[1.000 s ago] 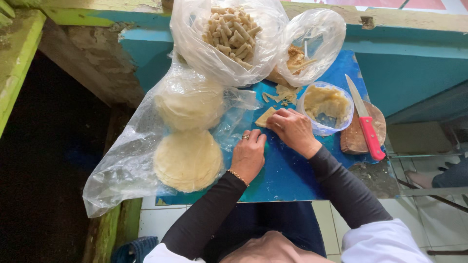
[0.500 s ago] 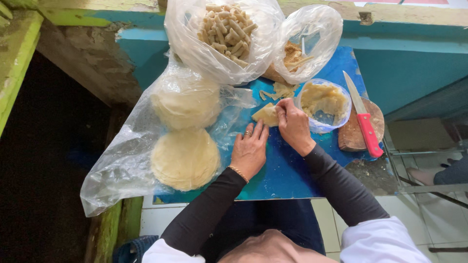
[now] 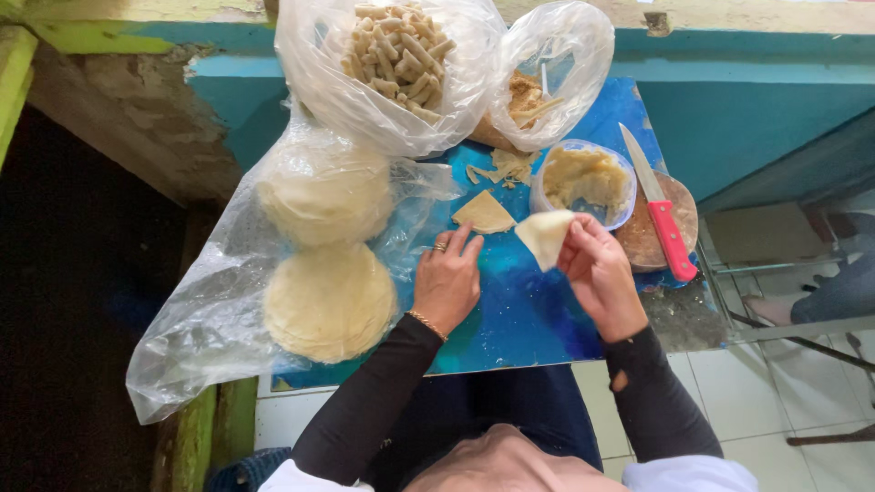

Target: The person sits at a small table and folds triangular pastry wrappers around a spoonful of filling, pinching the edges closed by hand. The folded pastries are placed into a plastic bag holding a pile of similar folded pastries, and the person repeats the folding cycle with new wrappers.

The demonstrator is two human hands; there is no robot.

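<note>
My right hand holds a pale triangular piece of thin dough wrapper lifted off the blue table, just in front of a clear tub of yellowish filling. My left hand rests flat on the table with its fingers spread, fingertips close to a second triangular wrapper piece lying on the surface. Two stacks of round wrappers sit in a clear plastic bag to the left of my left hand.
A red-handled knife lies on a round wooden board at the right. Behind stand a bag of rolled pieces and a second bag with scraps. Wrapper offcuts lie near the tub. The table ends at right over a tiled floor.
My right hand has picked a wrapper piece up off the table and raised it toward the right. My left hand has spread flat and stayed in place.
</note>
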